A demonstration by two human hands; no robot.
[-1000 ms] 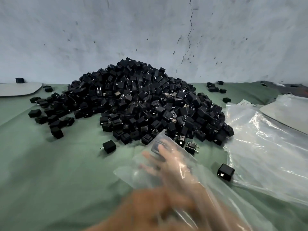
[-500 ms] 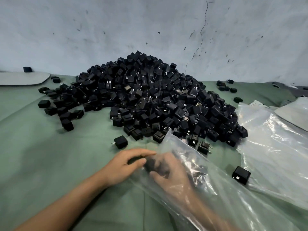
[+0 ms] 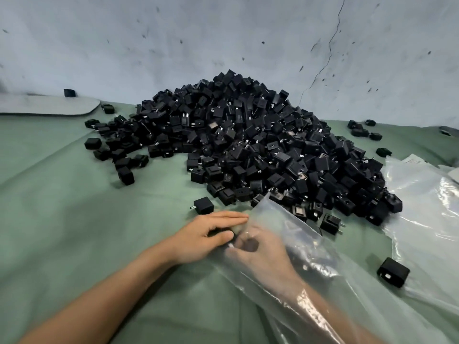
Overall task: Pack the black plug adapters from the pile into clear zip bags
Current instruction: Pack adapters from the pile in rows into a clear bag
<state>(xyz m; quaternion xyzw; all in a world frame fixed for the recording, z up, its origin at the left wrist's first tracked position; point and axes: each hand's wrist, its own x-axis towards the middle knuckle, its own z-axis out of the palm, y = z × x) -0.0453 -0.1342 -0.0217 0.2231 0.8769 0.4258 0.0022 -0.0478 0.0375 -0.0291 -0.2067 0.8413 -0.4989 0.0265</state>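
The clear zip bag (image 3: 295,227) lies across the lower centre of the frame, its far corner resting against the foot of the pile of black plug adapters (image 3: 248,145). The right hand (image 3: 263,256) and forearm are inside the bag. Its fingers curl round a dark lump that looks like a held adapter (image 3: 249,244), though the plastic blurs it. I cannot make out anything else in the bag. The left hand (image 3: 211,234) sits at the bag's left edge and pinches it between thumb and outstretched fingers. A dark gap under those fingers may be shadow.

At the right edge, a heap of spare clear bags (image 3: 424,209) runs out of frame, and glare hides what is under it. A white paper slip (image 3: 413,160) pokes out above the heap, with print too small to read.

Loose adapters lie on the green cloth (image 3: 74,219). One lone adapter (image 3: 203,206) lies just beyond the left fingers. A pronged adapter (image 3: 330,223) lies right of the bag. A corner adapter (image 3: 393,272) at lower right carries a pale, illegible mark.
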